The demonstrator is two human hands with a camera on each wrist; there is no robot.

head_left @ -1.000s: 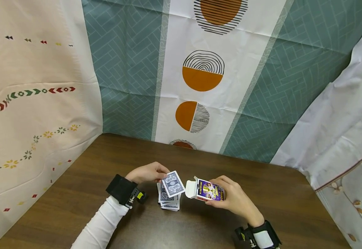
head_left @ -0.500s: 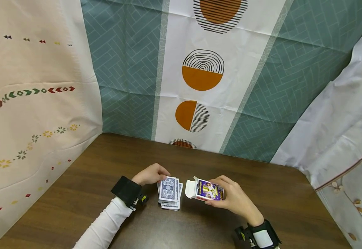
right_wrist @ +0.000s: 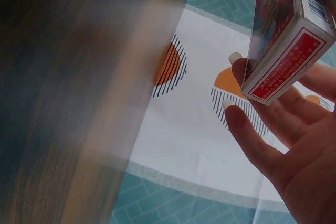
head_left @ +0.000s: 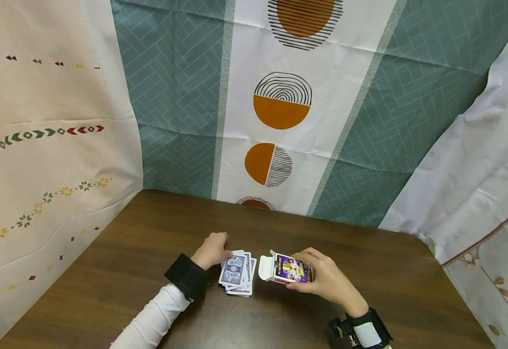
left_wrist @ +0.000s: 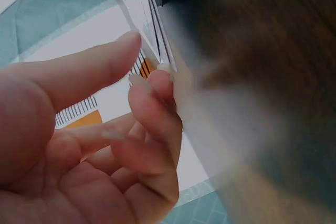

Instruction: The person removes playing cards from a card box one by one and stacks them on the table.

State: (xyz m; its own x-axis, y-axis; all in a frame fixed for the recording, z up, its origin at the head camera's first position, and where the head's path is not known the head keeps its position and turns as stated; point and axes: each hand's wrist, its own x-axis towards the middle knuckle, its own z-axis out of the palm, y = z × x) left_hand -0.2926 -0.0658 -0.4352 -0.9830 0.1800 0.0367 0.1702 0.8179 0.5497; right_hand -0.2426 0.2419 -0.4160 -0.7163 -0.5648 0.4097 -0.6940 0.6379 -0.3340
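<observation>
A loose pile of blue-backed playing cards (head_left: 240, 287) lies on the table, the cards fanned unevenly. At its far left corner is my left hand (head_left: 212, 250), its thumb and fingertips pinching the corner of a top playing card (head_left: 233, 269). In the left wrist view the thumb (left_wrist: 107, 64) and curled fingers meet the card edges (left_wrist: 157, 30). My right hand (head_left: 330, 281) grips a purple and white card box (head_left: 292, 269) between thumb and fingers. The box's white flap (head_left: 266, 267) stands open toward the pile. Its red-labelled end (right_wrist: 287, 65) shows in the right wrist view.
The brown wooden table (head_left: 184, 213) carries the pile. Behind it hangs a green and white patterned cloth (head_left: 179, 97). Cream cloth (head_left: 53, 194) borders the left side, and white cloth (head_left: 467, 174) the right.
My left hand brought a raised card down onto the pile, and its wrist has turned. The top card now sits slightly further left and tilted. My right hand and the box have barely moved.
</observation>
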